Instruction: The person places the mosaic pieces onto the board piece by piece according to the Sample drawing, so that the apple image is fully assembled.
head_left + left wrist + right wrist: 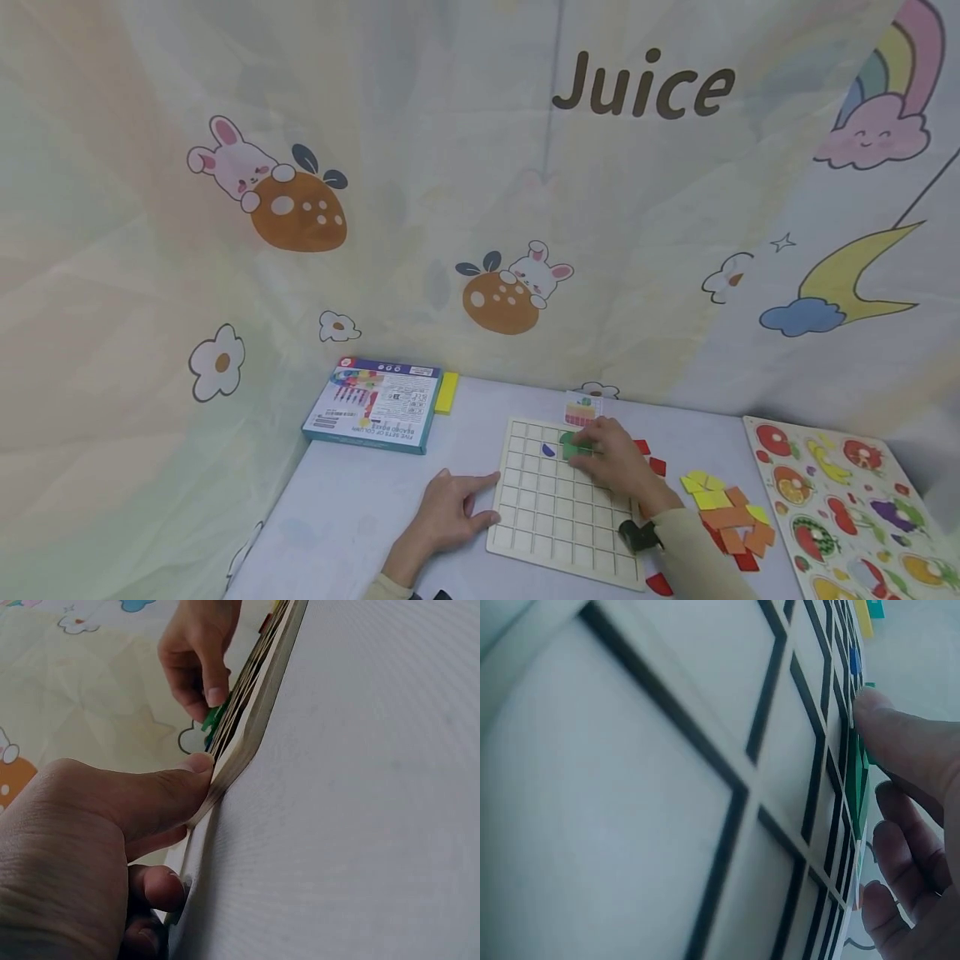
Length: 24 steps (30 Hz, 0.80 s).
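My right hand [615,461] rests on the far part of the wooden grid board [555,533], fingers curled down onto a green piece [573,446] that lies in the board's top rows. In the right wrist view my thumb tip [877,712] presses on the edge of that green piece [853,784], with the other fingers loosely bent beside it; in the left wrist view my fingertips pinch the green piece [214,718] at the board's surface. The piece lies flat in the grid, just right of a small blue piece [548,450]; I cannot tell its long axis because my fingers cover most of it.

My left hand [448,510] lies on the table [352,517] against the board's left edge, fingers stretched out and relaxed, the index finger pointing right along the rim. From the left wrist camera my thumb [161,796] touches the board's edge [247,735]. The palm faces down and the forearm comes in from the near edge.

My right forearm crosses the board's near right corner, the wrist slightly raised. The board lies flat, its near edge slanting a little to the right. A small pattern card [582,408] stands just beyond it.
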Each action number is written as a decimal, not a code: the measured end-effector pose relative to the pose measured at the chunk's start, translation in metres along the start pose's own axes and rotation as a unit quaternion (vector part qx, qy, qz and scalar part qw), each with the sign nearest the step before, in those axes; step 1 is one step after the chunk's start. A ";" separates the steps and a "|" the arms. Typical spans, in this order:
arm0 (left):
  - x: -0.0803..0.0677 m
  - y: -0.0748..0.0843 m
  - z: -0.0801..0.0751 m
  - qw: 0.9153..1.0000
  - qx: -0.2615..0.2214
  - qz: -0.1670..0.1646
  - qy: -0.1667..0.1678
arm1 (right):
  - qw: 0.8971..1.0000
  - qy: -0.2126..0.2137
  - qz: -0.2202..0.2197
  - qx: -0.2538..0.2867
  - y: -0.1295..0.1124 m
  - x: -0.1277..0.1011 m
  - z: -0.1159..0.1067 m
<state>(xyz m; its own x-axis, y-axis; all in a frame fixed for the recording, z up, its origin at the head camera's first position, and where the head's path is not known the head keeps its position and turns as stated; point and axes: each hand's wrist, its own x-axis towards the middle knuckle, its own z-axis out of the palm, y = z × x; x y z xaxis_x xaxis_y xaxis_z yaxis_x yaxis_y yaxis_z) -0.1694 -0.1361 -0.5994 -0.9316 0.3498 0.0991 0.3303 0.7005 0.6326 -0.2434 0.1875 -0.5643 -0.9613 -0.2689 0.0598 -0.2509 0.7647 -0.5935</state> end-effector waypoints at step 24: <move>0.000 0.000 0.001 1.000 0.007 0.002 0.007 | 1.000 0.007 0.001 0.008 0.008 -0.003 0.002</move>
<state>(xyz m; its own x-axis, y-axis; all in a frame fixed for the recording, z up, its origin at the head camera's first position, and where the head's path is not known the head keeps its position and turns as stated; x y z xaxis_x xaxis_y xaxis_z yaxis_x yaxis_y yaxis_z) -0.1694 -0.1352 -0.6002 -0.9319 0.3449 0.1121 0.3366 0.7077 0.6211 -0.2425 0.1930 -0.5706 -0.9633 -0.2590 0.0705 -0.2477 0.7561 -0.6058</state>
